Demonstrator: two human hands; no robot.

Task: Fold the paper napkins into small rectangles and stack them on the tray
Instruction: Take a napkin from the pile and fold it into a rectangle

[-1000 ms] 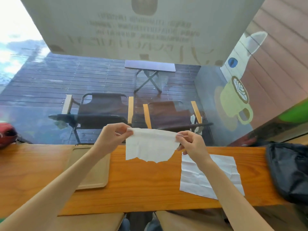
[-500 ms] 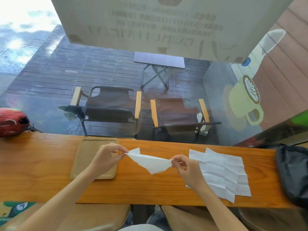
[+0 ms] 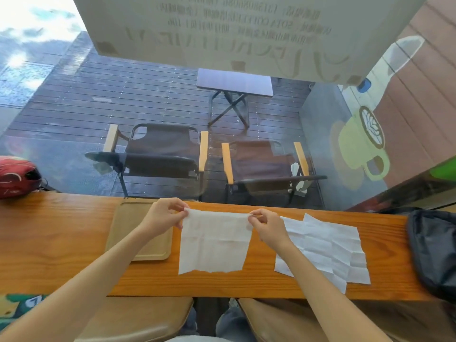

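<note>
A white paper napkin point(image 3: 213, 243) lies spread on the wooden counter point(image 3: 61, 243), its near edge ragged. My left hand point(image 3: 164, 214) pinches its far left corner and my right hand point(image 3: 265, 224) pinches its far right corner. A tan wooden tray point(image 3: 130, 223) sits just left of the napkin, partly under my left wrist, with nothing visible on it. A pile of unfolded, creased white napkins point(image 3: 325, 248) lies to the right of my right arm.
A black bag point(image 3: 434, 248) rests at the counter's right end and a red helmet point(image 3: 17, 176) at its far left. A glass window rises right behind the counter. Tan stools point(image 3: 138, 317) stand below its near edge.
The napkin was held up in the air, then sagged twisted between my hands, and now lies flat on the counter with its far corners still pinched. The view has tilted downward.
</note>
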